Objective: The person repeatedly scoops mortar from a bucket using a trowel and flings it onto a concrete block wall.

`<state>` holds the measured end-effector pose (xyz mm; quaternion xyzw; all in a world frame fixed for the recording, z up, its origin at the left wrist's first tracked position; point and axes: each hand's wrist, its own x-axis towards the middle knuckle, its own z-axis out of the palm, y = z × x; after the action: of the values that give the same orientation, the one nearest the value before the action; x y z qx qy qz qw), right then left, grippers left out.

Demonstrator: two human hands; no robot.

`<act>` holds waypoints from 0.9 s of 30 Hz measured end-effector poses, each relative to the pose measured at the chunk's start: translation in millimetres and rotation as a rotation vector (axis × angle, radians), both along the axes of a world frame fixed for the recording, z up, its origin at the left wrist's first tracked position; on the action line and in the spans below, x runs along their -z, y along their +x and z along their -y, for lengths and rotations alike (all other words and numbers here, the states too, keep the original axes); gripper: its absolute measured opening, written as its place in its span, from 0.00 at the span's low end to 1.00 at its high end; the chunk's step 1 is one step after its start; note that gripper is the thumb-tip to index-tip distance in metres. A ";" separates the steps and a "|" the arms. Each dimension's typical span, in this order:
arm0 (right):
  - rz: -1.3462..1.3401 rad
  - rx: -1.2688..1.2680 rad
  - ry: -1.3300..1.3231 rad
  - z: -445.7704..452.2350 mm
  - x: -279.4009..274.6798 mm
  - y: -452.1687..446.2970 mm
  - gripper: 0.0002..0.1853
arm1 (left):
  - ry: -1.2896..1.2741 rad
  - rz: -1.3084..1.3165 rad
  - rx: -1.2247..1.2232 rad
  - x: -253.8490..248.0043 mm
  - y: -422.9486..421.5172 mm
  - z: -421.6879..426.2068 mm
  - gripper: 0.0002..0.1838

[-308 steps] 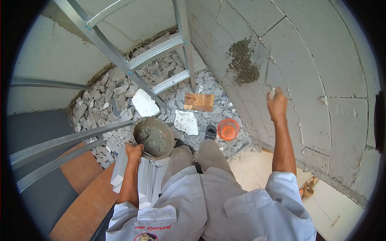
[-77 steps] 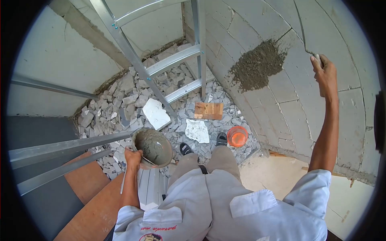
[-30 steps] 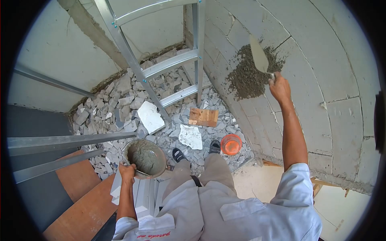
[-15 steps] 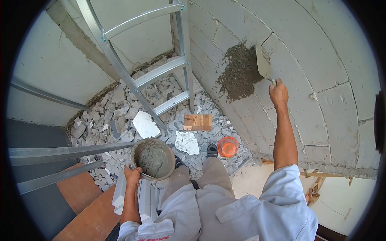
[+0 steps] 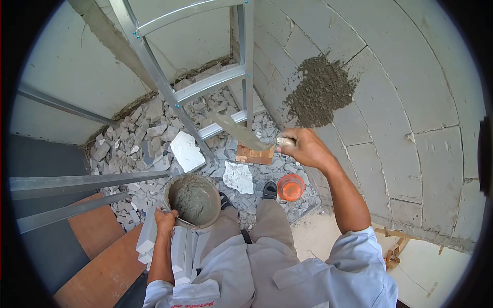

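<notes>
My left hand (image 5: pixel 166 219) grips the rim of a round bucket (image 5: pixel 218 199) that holds grey wet mortar (image 5: pixel 192 199). In my right hand (image 5: pixel 305 146) is the handle of a trowel (image 5: pixel 239 132), its blade pointing left in mid-air over the rubble, between the wall and the bucket. A rough dark patch of mortar (image 5: pixel 322 91) sticks to the block wall (image 5: pixel 390 102), up and to the right of the trowel and apart from it.
An aluminium ladder (image 5: pixel 210 84) stands on broken rubble (image 5: pixel 154 123). On the rubble lie a wooden board (image 5: pixel 254 155), white slabs (image 5: pixel 238 177) and an orange bucket (image 5: pixel 291 187). Metal bars (image 5: pixel 87 184) cross at left, near stacked white blocks (image 5: pixel 179 251) and brown boards (image 5: pixel 102 267).
My right hand has pulled the trowel off the wall and brought it left and down, turning the blade leftward. My left hand and the mortar bucket have barely moved.
</notes>
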<state>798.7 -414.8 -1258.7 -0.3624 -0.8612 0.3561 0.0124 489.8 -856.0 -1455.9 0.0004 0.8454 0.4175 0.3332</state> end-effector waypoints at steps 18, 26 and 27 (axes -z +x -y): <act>0.283 -0.434 0.511 93.9 68.3 3.5 0.07 | -0.054 -0.056 0.417 -32.3 -0.9 -108.1 0.20; 0.248 -0.362 0.171 111.1 122.1 -0.7 0.11 | 0.023 -0.259 0.819 -87.2 19.1 -222.0 0.21; 0.214 -0.303 0.045 115.9 117.9 8.1 0.11 | 0.040 -0.236 0.815 -93.4 22.8 -225.7 0.21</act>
<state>806.8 -530.7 -1376.6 -0.2642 -0.9101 0.2938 -0.1248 512.6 -630.3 -1362.5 0.3888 0.8001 0.2651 0.3720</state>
